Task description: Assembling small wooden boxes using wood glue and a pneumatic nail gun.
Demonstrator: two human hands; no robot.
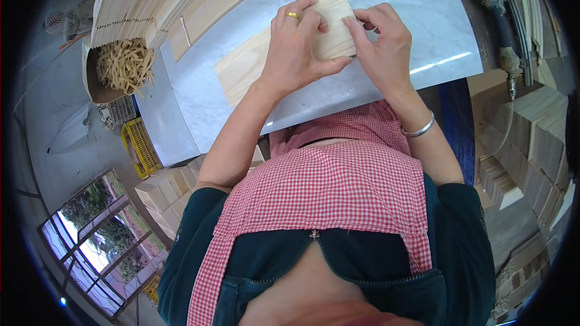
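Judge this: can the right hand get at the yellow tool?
Probably yes: nothing visible stands between the right hand and the yellow tool, though that hand is at the wooden board.

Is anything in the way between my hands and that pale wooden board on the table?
Nothing visible is. The left hand lies over the pale wooden board, and the right hand has its thumb at the board's right end.

One head-worn fisheye looks down at the nearby table (438, 27).

The left hand (295, 45) hides the middle of the pale board (244, 65).
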